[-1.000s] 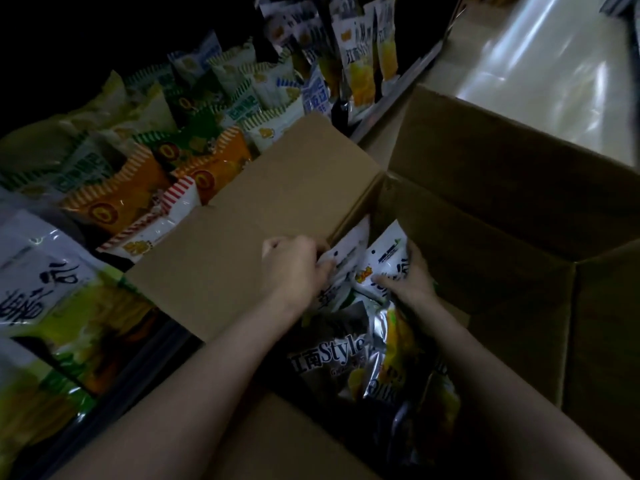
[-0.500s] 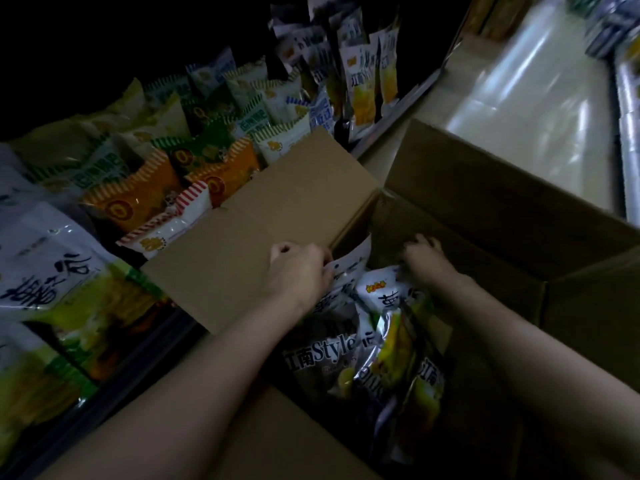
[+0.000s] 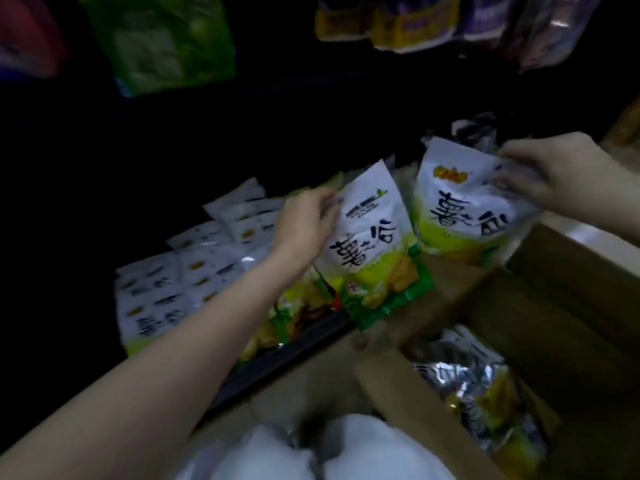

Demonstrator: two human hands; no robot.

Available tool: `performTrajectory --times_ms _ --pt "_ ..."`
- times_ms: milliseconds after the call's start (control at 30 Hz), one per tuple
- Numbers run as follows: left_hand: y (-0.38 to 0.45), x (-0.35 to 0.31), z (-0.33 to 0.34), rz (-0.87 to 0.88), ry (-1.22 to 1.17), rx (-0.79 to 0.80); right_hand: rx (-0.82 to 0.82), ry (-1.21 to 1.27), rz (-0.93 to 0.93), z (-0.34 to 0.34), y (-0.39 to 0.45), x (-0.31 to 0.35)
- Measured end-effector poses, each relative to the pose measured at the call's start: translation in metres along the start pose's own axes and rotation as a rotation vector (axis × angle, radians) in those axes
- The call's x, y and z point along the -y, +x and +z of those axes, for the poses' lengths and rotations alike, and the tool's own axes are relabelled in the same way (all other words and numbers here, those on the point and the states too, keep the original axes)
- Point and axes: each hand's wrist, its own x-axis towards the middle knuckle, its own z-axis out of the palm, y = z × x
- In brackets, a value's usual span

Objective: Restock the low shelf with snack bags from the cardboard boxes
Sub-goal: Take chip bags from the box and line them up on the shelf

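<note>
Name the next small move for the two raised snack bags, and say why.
Probably lower the left hand and set its snack bag onto the row of matching white bags on the low shelf. Each hand already holds a bag clear of the cardboard box, and the left one hangs nearest that row; the right hand can follow.

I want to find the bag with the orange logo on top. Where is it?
In the head view, the orange-logo bag is upper right, held by the right hand, beside the bag in the left hand, above the cardboard box.
</note>
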Motion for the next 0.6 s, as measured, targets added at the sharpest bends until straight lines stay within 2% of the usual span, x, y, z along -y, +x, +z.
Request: performTrajectory --times_ms 100,267,333,500,600 --pt "-0.034 0.047 -0.059 -0.088 0.079 -0.054 0.008 0.147 -0.132 -0.003 0.047 0.069" --pt "-0.100 0.136 -0.114 -0.282 0.270 0.031 0.112 0.354 -0.283 0.074 0.092 0.175" --pt "-0.124 0.174 -0.121 -0.337 0.302 0.109 0.176 0.404 -0.305 0.116 0.098 0.218" --pt "-0.162 0.257 -0.111 -0.458 0.379 0.304 0.485 0.453 -0.362 0.203 0.109 0.311" --pt "-0.166 0.299 -0.100 -0.480 0.382 0.290 0.556 0.430 -0.373 0.233 0.122 0.331"
